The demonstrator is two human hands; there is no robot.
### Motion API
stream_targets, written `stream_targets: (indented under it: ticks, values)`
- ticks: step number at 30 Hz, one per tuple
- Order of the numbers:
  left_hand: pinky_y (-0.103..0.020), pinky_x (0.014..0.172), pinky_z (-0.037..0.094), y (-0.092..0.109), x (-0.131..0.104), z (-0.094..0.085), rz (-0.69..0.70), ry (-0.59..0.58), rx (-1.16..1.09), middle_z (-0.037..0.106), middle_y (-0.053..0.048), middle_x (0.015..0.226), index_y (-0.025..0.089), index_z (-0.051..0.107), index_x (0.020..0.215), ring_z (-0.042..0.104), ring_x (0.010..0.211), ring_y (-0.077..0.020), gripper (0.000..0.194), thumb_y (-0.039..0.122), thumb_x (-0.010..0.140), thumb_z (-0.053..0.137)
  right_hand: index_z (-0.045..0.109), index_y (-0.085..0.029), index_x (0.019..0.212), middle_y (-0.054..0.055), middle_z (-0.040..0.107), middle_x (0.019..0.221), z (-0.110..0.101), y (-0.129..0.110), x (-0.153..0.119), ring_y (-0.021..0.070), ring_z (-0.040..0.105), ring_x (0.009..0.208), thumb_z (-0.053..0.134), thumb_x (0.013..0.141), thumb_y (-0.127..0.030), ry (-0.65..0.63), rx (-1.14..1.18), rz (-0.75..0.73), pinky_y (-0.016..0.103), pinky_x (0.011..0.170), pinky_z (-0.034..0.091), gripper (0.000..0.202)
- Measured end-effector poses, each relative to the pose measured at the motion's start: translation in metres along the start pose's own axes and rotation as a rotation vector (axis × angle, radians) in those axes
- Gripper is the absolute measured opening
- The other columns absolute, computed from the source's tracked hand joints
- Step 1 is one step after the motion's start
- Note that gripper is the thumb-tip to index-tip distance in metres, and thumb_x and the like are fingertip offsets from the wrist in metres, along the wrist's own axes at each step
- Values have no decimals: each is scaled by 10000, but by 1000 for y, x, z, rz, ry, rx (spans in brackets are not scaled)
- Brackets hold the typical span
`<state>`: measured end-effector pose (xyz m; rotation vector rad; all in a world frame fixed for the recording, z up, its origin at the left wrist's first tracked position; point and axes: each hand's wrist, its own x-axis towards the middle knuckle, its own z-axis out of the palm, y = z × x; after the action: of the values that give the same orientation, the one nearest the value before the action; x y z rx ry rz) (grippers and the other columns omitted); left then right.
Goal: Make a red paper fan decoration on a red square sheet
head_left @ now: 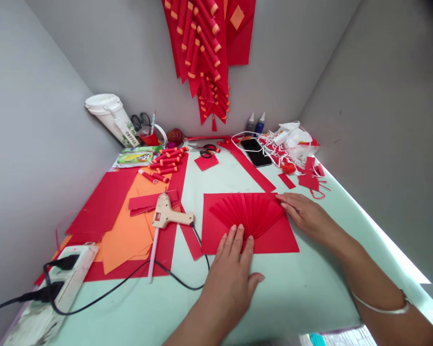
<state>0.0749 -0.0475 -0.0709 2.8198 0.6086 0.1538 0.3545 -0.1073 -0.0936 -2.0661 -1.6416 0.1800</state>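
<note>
My left hand (231,269) lies palm down, fingers extended and a little apart, their tips resting on the lower point of the red fan (245,211); it grips nothing. My right hand (303,211) reaches in from the right, fingers extended, with the fingertips at the fan's right corner; I can't tell from here whether thumb and finger pinch the paper. The fan lies spread on a red sheet (274,242), flat on the table (303,293). A bangle (380,311) circles the right forearm. The black cord (187,287) bends close beside my left hand and loops back toward the power strip (72,269), while the glue gun (164,214) lies left of the sheet, over red and orange paper (126,245). Beyond, I see paper rolls (170,169) on the left, scissors (204,150), a red strip (253,168) slanting toward the sheet, a phone (256,152) and heaped scraps (292,139). A white tub (110,117) is at the back left, and more red rolls (192,57) hang on the far wall.
</note>
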Motion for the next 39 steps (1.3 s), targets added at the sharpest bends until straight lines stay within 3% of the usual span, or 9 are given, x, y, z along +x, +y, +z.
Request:
stream_targets:
  ticks: [6, 11, 19, 34, 39]
  values:
    - [-531, 1065, 426, -1, -6, -1, -17, 52, -32, 335, -219, 1533, 129, 391, 1434, 282, 1425, -352, 612, 318, 888, 593, 601, -249, 1277, 63, 631, 1281, 0, -5, 2, 271, 562, 1201, 381, 986, -390, -2, 42, 26, 489, 1034, 457, 391]
    - [-545, 1047, 437, -2, -26, 0, -34, 121, 3, 293, -213, 1555, 147, 287, 1490, 254, 1438, -354, 671, 293, 899, 568, 577, -243, 1301, 81, 607, 1298, -3, -13, -1, 276, 536, 1219, 413, 976, -410, 65, 16, -5, 500, 1049, 440, 400]
    - [-483, 979, 498, -13, -53, 10, -48, 189, 169, 394, -218, 1503, 117, 379, 1444, 412, 1360, -362, 631, 399, 907, 550, 470, -252, 1419, 106, 451, 1467, 7, -34, -5, 319, 406, 1347, 609, 849, -549, -134, -43, -164, 526, 1100, 382, 657]
    - [-452, 1021, 472, -34, -69, -3, -51, 225, 256, 411, -197, 1499, 129, 413, 1431, 412, 1366, -328, 660, 486, 892, 544, 400, -302, 1462, 76, 410, 1505, 0, -25, -7, 317, 405, 1360, 594, 863, -535, -197, -65, -180, 540, 1103, 376, 671]
    - [-470, 1014, 486, -22, -67, -10, -26, 266, 238, 443, -190, 1480, 108, 423, 1417, 413, 1367, -325, 596, 393, 907, 546, 418, -264, 1453, 88, 408, 1504, -2, -26, -6, 311, 394, 1366, 595, 860, -541, -209, -69, -171, 524, 1113, 372, 678]
